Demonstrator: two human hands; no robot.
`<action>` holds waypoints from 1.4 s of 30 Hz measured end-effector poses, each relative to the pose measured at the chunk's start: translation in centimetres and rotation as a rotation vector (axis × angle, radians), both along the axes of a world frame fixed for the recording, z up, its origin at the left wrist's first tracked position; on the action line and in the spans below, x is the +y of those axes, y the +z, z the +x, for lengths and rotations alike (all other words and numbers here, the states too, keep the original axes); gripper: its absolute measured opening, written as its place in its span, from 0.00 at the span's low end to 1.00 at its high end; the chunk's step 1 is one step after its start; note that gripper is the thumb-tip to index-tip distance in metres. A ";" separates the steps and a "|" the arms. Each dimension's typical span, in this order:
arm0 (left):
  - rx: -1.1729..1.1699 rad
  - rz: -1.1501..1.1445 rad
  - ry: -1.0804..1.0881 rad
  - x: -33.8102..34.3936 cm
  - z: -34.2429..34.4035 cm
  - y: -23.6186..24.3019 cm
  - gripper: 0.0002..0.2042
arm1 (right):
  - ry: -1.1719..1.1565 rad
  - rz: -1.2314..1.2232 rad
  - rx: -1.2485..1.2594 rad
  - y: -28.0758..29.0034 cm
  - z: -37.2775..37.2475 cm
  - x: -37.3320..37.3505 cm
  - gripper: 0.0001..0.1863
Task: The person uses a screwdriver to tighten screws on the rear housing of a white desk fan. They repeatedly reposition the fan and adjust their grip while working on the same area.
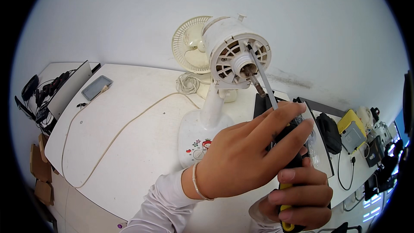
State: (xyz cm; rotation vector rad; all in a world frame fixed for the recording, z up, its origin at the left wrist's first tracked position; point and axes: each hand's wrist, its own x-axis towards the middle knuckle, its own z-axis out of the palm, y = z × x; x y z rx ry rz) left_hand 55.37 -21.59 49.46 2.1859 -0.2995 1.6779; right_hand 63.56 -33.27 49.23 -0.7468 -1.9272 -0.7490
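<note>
A white desk fan (211, 101) stands upright, its round motor housing (230, 34) facing me with no blades or guard on it. The metal motor shaft (260, 89) juts from the threaded collar. A long screwdriver (266, 77) slants up to the housing, its dark tip at the upper part of the slotted front. My right hand (304, 196) grips its yellow and black handle. Higher up, my left hand (246, 153) curls its fingers over the black upper part of the handle, near the shaft. The left thumb is hidden.
Behind the fan, a second cream fan (189, 45) leans near the wall, beside a coiled cord (187, 83). A grey tray (97, 88) holds a plug at the left of the white table (112, 155). A black case (328, 133) and yellow box (351, 126) stand right.
</note>
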 end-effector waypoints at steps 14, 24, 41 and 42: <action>-0.002 0.011 0.017 -0.1 -0.1 0.1 0.20 | 0.023 0.093 0.098 -0.9 -0.9 0.4 0.14; -0.034 0.034 0.058 -0.1 0.0 0.1 0.21 | -0.406 -0.008 0.196 -0.8 -3.1 -1.6 0.18; -0.014 0.046 0.046 0.3 0.3 -0.1 0.20 | -0.007 -0.019 -0.132 0.4 0.7 -0.5 0.16; -0.022 0.046 0.045 0.3 0.3 0.0 0.20 | -0.012 -0.037 -0.139 0.3 0.6 -0.9 0.16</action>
